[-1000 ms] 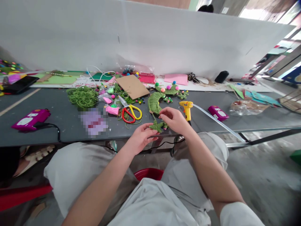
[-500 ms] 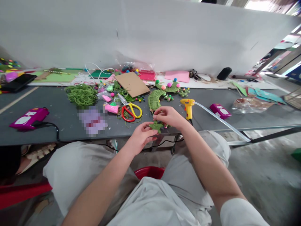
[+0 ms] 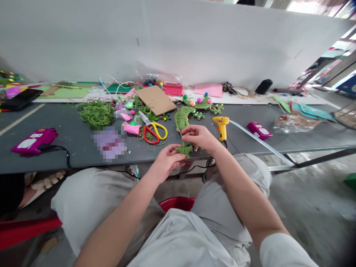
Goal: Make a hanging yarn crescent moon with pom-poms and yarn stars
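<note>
My left hand [image 3: 166, 163] grips a small star wrapped in green yarn [image 3: 184, 150] between thumb and fingers, at the front edge of the grey table. Just above the star, my right hand [image 3: 198, 137] is closed in a pinch, with a thin strand of yarn [image 3: 181, 132] showing at its fingertips. Beyond the right hand lies a green yarn-wrapped crescent [image 3: 182, 118], and behind that another green piece with pompoms [image 3: 200, 103]. Part of a further green piece with a pink dot shows beneath the right hand, mostly hidden.
Scissors [image 3: 154, 132] with red and yellow handles lie left of the hands, near a heap of green yarn [image 3: 96, 113]. A yellow glue gun [image 3: 221, 127] with a long glue stick [image 3: 258, 141] is on the right. Purple boxes [image 3: 35, 141] and brown cardboard [image 3: 156, 100] also lie about.
</note>
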Action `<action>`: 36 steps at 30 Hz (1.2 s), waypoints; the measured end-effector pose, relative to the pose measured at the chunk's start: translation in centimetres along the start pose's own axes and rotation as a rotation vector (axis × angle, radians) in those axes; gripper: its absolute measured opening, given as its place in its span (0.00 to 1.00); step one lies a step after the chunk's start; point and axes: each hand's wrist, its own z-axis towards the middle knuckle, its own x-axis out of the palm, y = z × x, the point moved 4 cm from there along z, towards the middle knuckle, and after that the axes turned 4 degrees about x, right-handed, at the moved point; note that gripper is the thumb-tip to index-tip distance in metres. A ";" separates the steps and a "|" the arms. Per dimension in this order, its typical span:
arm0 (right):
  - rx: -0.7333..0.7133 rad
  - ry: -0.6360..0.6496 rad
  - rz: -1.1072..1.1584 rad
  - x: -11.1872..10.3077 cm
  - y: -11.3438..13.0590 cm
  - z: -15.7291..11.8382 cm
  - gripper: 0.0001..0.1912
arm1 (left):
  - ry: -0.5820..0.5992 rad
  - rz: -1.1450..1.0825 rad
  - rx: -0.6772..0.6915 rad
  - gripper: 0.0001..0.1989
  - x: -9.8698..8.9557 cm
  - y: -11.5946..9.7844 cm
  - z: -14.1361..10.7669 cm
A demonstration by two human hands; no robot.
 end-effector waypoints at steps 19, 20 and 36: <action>-0.040 0.001 0.024 -0.3 -0.3 0.2 0.17 | -0.003 -0.005 0.007 0.25 0.0 0.0 -0.2; -0.040 0.003 0.022 -0.2 -0.3 0.2 0.17 | -0.002 -0.006 0.006 0.25 0.0 0.0 -0.2; -0.039 0.003 0.028 0.0 -0.3 0.2 0.18 | 0.036 0.030 0.021 0.22 -0.3 0.1 -0.1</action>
